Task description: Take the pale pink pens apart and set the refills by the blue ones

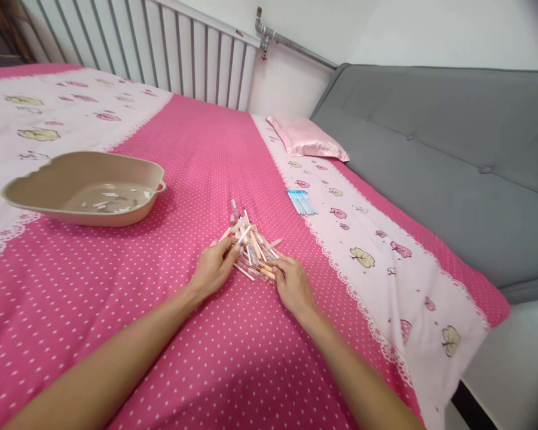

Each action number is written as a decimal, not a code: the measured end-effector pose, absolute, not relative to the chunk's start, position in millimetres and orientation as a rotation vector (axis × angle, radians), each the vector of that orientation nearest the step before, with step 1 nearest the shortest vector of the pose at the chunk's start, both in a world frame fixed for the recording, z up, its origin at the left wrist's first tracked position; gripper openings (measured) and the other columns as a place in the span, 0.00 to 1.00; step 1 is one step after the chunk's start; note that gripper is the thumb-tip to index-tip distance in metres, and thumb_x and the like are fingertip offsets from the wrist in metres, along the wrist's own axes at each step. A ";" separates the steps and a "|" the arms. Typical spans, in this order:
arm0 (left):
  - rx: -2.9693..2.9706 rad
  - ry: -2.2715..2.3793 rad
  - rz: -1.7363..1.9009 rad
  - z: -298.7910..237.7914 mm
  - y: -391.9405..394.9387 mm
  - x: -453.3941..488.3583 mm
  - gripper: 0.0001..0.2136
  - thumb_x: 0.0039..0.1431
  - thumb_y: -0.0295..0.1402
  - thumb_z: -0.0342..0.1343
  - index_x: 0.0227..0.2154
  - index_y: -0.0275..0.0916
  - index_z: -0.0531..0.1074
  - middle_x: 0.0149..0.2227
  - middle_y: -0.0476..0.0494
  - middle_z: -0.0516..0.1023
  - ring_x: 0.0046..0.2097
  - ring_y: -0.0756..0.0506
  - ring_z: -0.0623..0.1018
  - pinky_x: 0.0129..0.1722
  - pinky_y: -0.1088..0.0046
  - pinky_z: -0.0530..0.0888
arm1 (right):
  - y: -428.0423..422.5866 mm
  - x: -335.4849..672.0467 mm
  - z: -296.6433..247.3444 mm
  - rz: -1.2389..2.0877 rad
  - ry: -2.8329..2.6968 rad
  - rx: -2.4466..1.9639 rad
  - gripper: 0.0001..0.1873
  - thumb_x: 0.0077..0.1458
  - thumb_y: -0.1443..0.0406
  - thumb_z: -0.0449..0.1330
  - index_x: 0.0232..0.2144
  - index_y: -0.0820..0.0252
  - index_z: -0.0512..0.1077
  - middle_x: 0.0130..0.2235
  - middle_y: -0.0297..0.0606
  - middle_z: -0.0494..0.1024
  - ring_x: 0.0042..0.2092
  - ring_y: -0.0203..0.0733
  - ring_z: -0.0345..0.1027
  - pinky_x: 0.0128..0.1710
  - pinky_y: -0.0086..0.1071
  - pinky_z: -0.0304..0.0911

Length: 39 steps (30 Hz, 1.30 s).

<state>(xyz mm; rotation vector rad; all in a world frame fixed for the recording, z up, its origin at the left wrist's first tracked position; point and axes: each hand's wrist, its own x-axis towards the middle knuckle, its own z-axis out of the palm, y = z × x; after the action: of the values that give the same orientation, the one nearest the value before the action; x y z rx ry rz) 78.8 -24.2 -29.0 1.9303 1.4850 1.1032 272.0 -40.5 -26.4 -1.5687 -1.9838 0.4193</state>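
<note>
A loose pile of slim pen-like sticks [254,240], peach, white and clear, lies on the pink polka-dot bedspread between my hands. My left hand [216,263] is at the pile's left side, thumb and fingers pinched on a thin white stick [244,234] that points up and to the right. On the near right side of the pile, my right hand [291,279] has its thumb and fingertips closed around the end of a peach-coloured stick [266,273]. Whether that stick is lifted off the others I cannot tell.
A beige plastic basin [85,216] with small white and grey pieces inside stands to the left. Several light-blue pens [302,203] lie in a neat row at right. Beyond are a pink pillow [308,138], a grey padded headboard [430,137] and a white radiator [161,45].
</note>
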 end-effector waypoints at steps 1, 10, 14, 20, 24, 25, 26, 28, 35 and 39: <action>1.928 1.486 1.104 -29.3 -24.1 78.8 0.17 0.61 0.41 0.42 0.40 0.36 0.70 0.24 0.51 0.69 0.24 0.51 0.66 0.27 0.76 0.62 | -40.6 271.7 -27.0 0.414 -1.994 -1.549 0.17 0.54 0.73 0.48 0.38 0.59 0.75 0.39 0.39 0.75 0.42 0.43 0.66 0.44 0.36 0.61; 1.946 1.470 1.097 -28.8 -24.1 78.4 0.16 0.61 0.41 0.42 0.40 0.36 0.70 0.24 0.51 0.70 0.25 0.50 0.68 0.27 0.76 0.63 | -42.4 269.3 -32.7 0.314 -2.089 -1.551 0.18 0.56 0.74 0.45 0.41 0.60 0.72 0.45 0.44 0.72 0.47 0.45 0.62 0.46 0.39 0.59; 1.972 1.458 1.108 -30.3 -23.5 78.0 0.16 0.61 0.40 0.42 0.39 0.36 0.70 0.24 0.50 0.70 0.26 0.50 0.68 0.27 0.76 0.63 | -41.0 269.8 -37.6 0.323 -2.099 -1.530 0.15 0.56 0.74 0.45 0.37 0.62 0.70 0.44 0.45 0.71 0.51 0.47 0.59 0.48 0.41 0.57; 1.979 1.456 1.093 -30.9 -22.8 77.5 0.16 0.61 0.40 0.42 0.40 0.36 0.70 0.25 0.51 0.70 0.25 0.51 0.67 0.27 0.76 0.63 | -38.2 272.9 -42.4 0.346 -2.048 -1.549 0.11 0.54 0.73 0.49 0.37 0.61 0.70 0.41 0.43 0.68 0.46 0.45 0.60 0.47 0.39 0.59; 1.974 1.459 1.093 -29.7 -23.1 77.4 0.16 0.61 0.40 0.42 0.40 0.36 0.70 0.25 0.50 0.71 0.26 0.50 0.68 0.28 0.76 0.63 | -39.2 271.9 -40.7 0.389 -2.003 -1.507 0.12 0.53 0.73 0.50 0.37 0.60 0.70 0.41 0.43 0.67 0.45 0.44 0.60 0.47 0.38 0.60; 1.973 1.461 1.091 -29.6 -23.2 77.4 0.16 0.61 0.40 0.42 0.40 0.36 0.70 0.25 0.50 0.71 0.26 0.50 0.68 0.27 0.76 0.64 | -39.8 271.0 -39.2 0.379 -1.993 -1.501 0.13 0.53 0.73 0.50 0.39 0.61 0.70 0.42 0.43 0.66 0.46 0.44 0.60 0.47 0.38 0.60; 1.972 1.465 1.091 -29.5 -23.3 77.5 0.16 0.61 0.40 0.42 0.40 0.36 0.70 0.25 0.50 0.71 0.26 0.50 0.68 0.27 0.76 0.64 | -40.5 269.9 -37.1 0.359 -1.987 -1.495 0.14 0.53 0.73 0.50 0.41 0.61 0.70 0.43 0.44 0.66 0.46 0.44 0.60 0.48 0.38 0.60; 1.968 1.475 1.097 -29.6 -23.4 77.6 0.16 0.61 0.41 0.42 0.40 0.36 0.70 0.25 0.50 0.71 0.25 0.50 0.68 0.27 0.76 0.64 | -42.4 267.0 -32.0 0.302 -2.003 -1.475 0.17 0.55 0.72 0.49 0.46 0.62 0.68 0.46 0.44 0.66 0.48 0.44 0.59 0.50 0.39 0.58; 1.940 1.465 1.132 -30.6 -22.6 78.1 0.16 0.61 0.41 0.42 0.40 0.37 0.70 0.29 0.47 0.75 0.29 0.48 0.72 0.31 0.74 0.67 | -50.2 253.8 -26.5 0.205 -2.355 -1.341 0.19 0.59 0.63 0.51 0.52 0.51 0.64 0.56 0.39 0.61 0.57 0.48 0.50 0.56 0.46 0.49; 1.908 1.483 1.122 -30.2 -22.6 77.3 0.16 0.61 0.40 0.42 0.39 0.36 0.70 0.29 0.47 0.75 0.30 0.48 0.73 0.31 0.74 0.67 | -51.8 251.0 -30.4 0.129 -2.399 -1.392 0.21 0.58 0.61 0.52 0.54 0.54 0.61 0.58 0.42 0.60 0.58 0.50 0.48 0.57 0.49 0.47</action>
<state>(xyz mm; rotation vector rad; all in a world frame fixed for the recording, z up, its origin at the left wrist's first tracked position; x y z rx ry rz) 77.3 -22.6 -30.2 1.9075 1.4833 1.1220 251.0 -51.8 -30.4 -1.3919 -2.3989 0.1290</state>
